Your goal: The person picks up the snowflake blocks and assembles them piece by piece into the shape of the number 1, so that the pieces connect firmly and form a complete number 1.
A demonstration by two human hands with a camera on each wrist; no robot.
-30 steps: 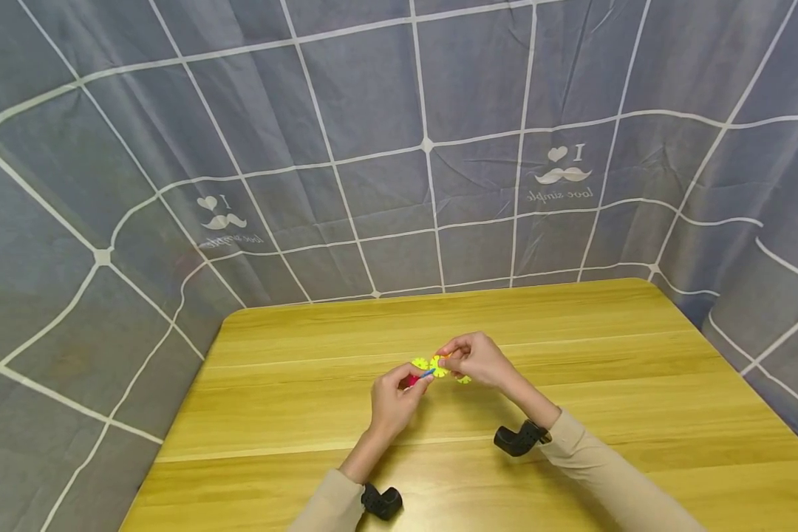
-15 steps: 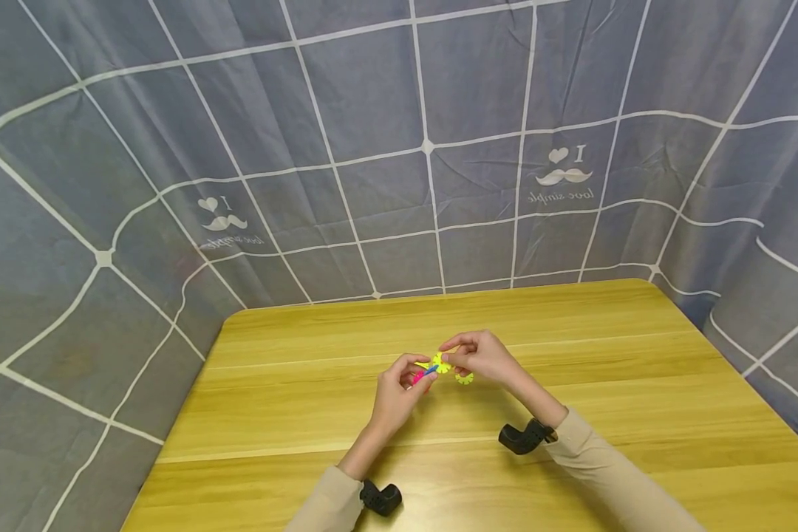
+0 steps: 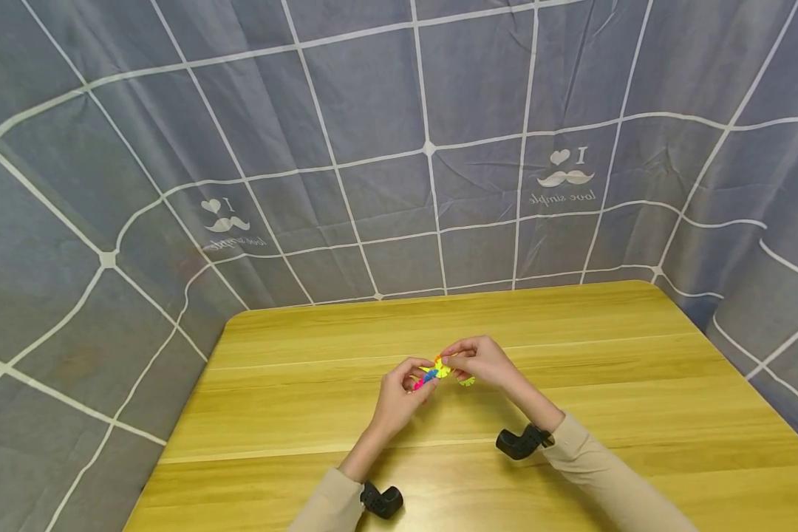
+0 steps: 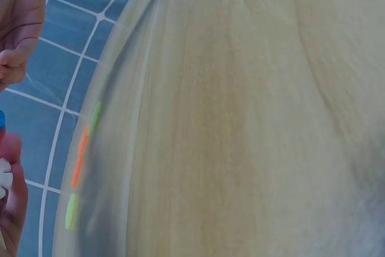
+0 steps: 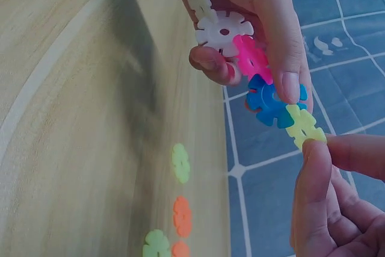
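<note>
My left hand grips a chain of toy snowflake discs near its blue end. In the right wrist view the chain runs from a small pale disc through a white disc and a pink disc to a blue disc, where my left thumb lies. Between thumb and fingers, my right hand pinches a yellow disc. Its edge meets the blue disc; whether the slots are fully engaged I cannot tell. The left wrist view catches only parts of both hands at its left edge.
Loose discs lie on the wooden table beyond the hands: a yellow-green disc, an orange disc, another green disc and part of a second orange one. A grey gridded curtain hangs behind the table.
My left hand has shifted slightly right and turned the chain, so more of the blue and pink discs shows. The yellow disc stays pinched in my right hand, which has moved only slightly.
</note>
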